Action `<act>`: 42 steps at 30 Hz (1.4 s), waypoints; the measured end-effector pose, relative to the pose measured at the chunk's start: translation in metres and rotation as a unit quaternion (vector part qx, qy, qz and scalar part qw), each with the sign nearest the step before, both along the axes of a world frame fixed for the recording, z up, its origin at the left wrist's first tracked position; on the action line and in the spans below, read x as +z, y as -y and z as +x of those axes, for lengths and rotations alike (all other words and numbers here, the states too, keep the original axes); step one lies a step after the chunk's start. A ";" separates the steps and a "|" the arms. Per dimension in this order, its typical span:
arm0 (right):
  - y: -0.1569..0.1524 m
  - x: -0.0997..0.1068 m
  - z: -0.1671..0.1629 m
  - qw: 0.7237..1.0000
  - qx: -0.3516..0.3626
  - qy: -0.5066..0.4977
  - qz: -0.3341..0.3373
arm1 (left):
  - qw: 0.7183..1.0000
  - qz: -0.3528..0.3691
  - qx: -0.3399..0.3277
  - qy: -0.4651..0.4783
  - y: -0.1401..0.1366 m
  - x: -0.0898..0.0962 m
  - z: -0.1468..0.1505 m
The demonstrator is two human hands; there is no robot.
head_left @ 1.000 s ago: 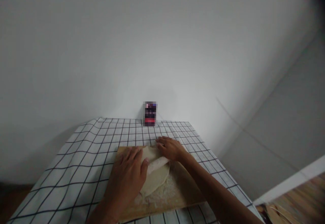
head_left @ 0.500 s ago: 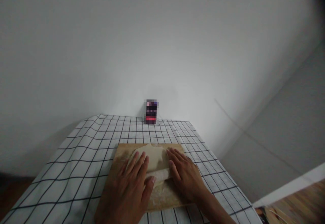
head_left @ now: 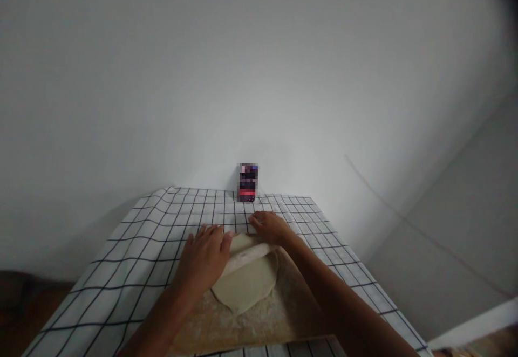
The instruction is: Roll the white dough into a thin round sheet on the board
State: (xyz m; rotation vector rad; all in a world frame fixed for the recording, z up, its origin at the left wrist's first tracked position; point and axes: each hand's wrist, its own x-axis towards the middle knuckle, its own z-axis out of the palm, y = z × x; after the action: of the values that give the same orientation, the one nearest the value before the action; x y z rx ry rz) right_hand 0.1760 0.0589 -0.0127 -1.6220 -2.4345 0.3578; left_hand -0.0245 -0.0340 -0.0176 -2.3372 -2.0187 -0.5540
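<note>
A pale, floury rolling pin (head_left: pixel 249 257) lies aslant across a flat sheet of dough (head_left: pixel 246 287) on a wooden board (head_left: pixel 214 335). My left hand (head_left: pixel 208 252) presses over the pin's left end, palm down, its fingers reaching forward past it and not wrapped round it. The heel of my right hand (head_left: pixel 272 227) rests at the pin's right end, with the fingers extending beyond the far side of the board. Both ends of the pin are hidden beneath my hands. Part of the dough shows beyond the pin, and a larger rounded part lies nearer me.
A white cloth with black grid lines (head_left: pixel 133 260) covers the table. At its far edge, a blurred-out upright dark object (head_left: pixel 247 183) leans by the wall (head_left: pixel 259 76). Flour dusts the board. The table's right edge runs close to my right forearm.
Both hands have moved forward, away from me, with the rolling pin rolling over the dough. More dough now shows on the near side of the pin. The view has shifted slightly.
</note>
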 end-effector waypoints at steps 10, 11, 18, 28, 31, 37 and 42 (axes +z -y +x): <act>0.060 -0.004 0.022 0.999 -0.040 -0.001 0.025 | 0.994 0.094 -0.052 0.000 0.024 -0.014 0.008; 0.071 -0.007 0.025 0.998 -0.041 -0.005 0.037 | 0.991 0.117 -0.063 -0.002 0.030 -0.017 0.009; 0.122 -0.024 0.039 0.991 -0.056 -0.029 0.115 | 0.972 0.213 -0.101 -0.016 0.062 -0.039 0.011; 0.023 0.001 0.008 0.996 -0.066 0.015 0.051 | 0.999 0.047 -0.016 -0.018 0.002 0.003 0.003; -0.005 0.002 -0.002 0.995 -0.075 0.008 0.063 | 0.999 -0.026 0.022 -0.025 -0.010 0.015 0.001; -0.028 0.000 -0.012 0.996 -0.075 0.002 0.056 | 0.998 -0.049 0.035 -0.027 -0.012 0.018 0.002; -0.013 -0.004 0.001 0.996 -0.080 0.007 0.036 | 0.999 -0.030 0.016 -0.009 -0.009 0.009 0.003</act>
State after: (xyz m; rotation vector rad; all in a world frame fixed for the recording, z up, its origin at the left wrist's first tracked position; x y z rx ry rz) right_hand 0.1769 0.0721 -0.0170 -1.7797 -2.2786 0.2301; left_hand -0.0217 -0.0249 -0.0088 -2.3292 -2.0894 -0.4747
